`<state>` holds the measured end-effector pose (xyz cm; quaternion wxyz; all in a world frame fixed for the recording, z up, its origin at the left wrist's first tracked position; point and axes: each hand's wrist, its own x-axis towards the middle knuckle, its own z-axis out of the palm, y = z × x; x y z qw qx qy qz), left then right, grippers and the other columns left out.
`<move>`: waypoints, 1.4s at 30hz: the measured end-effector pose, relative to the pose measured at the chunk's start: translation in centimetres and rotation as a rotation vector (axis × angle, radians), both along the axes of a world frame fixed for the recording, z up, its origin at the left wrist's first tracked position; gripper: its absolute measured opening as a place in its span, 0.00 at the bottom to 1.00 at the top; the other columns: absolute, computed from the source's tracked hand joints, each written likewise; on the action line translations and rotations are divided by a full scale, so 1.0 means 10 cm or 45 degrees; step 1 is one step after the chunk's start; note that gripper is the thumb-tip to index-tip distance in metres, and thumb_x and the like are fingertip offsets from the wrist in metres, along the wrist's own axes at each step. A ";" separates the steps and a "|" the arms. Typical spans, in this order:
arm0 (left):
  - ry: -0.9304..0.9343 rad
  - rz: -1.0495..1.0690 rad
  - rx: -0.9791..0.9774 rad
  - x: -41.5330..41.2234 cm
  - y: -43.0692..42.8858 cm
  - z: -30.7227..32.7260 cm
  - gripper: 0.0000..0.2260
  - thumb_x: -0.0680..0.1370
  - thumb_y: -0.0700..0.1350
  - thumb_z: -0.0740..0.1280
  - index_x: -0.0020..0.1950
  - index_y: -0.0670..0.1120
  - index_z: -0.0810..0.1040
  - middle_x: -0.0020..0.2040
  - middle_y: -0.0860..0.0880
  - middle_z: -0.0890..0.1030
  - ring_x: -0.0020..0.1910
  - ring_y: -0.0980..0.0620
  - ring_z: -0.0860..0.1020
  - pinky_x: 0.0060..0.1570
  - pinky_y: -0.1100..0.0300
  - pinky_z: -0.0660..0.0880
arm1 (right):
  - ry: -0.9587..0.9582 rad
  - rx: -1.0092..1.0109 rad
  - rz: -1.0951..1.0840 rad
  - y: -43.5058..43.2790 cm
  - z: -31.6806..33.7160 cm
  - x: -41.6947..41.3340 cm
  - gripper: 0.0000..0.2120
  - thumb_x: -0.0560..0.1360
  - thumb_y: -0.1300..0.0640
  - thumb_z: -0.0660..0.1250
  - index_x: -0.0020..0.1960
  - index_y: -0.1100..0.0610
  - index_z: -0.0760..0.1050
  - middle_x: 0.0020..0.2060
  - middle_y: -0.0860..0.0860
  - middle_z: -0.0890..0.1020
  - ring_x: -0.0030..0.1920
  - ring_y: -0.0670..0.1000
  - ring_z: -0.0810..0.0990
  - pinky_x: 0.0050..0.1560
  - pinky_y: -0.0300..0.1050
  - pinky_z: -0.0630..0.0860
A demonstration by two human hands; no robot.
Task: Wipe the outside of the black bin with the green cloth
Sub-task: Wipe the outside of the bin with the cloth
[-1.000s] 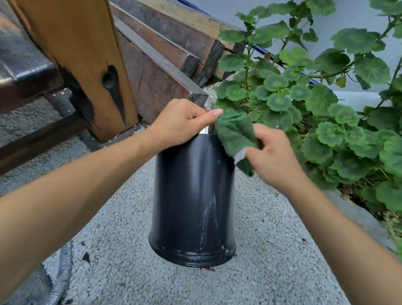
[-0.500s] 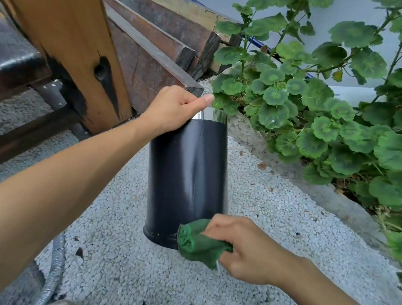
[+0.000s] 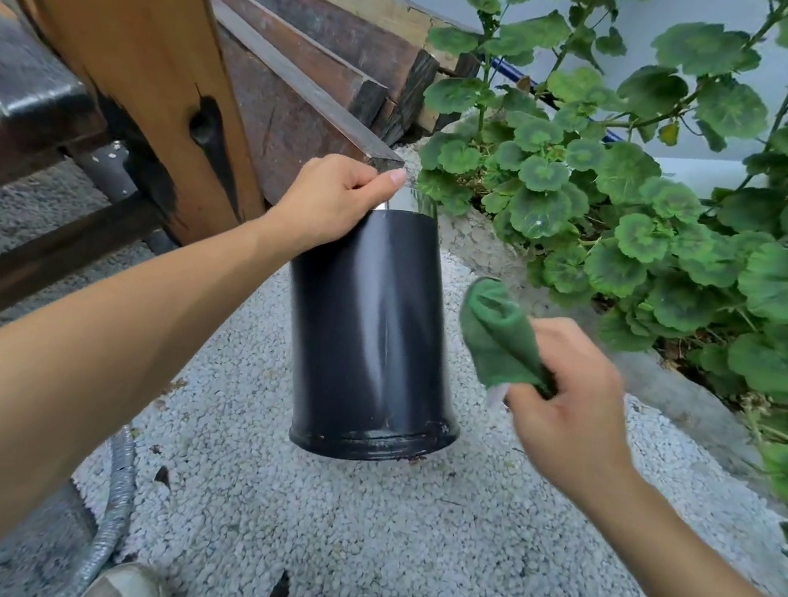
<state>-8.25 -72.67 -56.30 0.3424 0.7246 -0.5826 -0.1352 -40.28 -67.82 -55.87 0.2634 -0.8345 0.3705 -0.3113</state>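
Note:
A tall black bin (image 3: 372, 330) with a shiny metal rim stands tilted on the pebbled ground, its base touching down at the lower right. My left hand (image 3: 332, 197) grips the rim at the top left and holds the bin at that slant. My right hand (image 3: 567, 411) is to the right of the bin, level with its lower half, and clutches a crumpled green cloth (image 3: 497, 334). The cloth hangs in the air just clear of the bin's right wall, not touching it.
A wooden bench frame (image 3: 130, 38) and stacked dark planks (image 3: 314, 52) rise close behind and left of the bin. A leafy plant bed (image 3: 667, 224) with a concrete curb (image 3: 699, 398) runs along the right. A grey corrugated hose (image 3: 114, 502) and a shoe toe (image 3: 128, 589) lie at the bottom left.
My right hand went with the cloth from the bin's top rim down to its base, then came up and off to the right, clear of the wall. The bin tilts more.

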 end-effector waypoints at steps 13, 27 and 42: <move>0.026 0.029 0.104 -0.28 -0.07 0.04 0.27 0.83 0.61 0.62 0.31 0.48 0.59 0.30 0.49 0.61 0.31 0.49 0.62 0.33 0.54 0.59 | 0.755 -0.831 0.870 0.74 -0.66 0.97 0.10 0.70 0.58 0.66 0.47 0.54 0.84 0.45 0.48 0.80 0.47 0.52 0.75 0.47 0.47 0.64; 0.090 0.063 0.051 -0.34 -0.13 -0.01 0.27 0.82 0.63 0.63 0.31 0.48 0.60 0.30 0.50 0.60 0.32 0.51 0.61 0.36 0.54 0.59 | -0.372 0.903 -0.205 0.17 -0.65 -0.13 0.11 0.77 0.62 0.70 0.57 0.52 0.84 0.45 0.44 0.88 0.41 0.46 0.87 0.37 0.39 0.83; 0.067 0.189 -0.211 -0.39 0.12 -0.15 0.34 0.76 0.67 0.69 0.30 0.42 0.60 0.29 0.46 0.60 0.31 0.54 0.59 0.34 0.55 0.58 | -0.352 1.770 -0.537 -0.50 -1.59 -0.18 0.12 0.84 0.56 0.65 0.61 0.63 0.79 0.53 0.64 0.87 0.55 0.65 0.86 0.62 0.63 0.81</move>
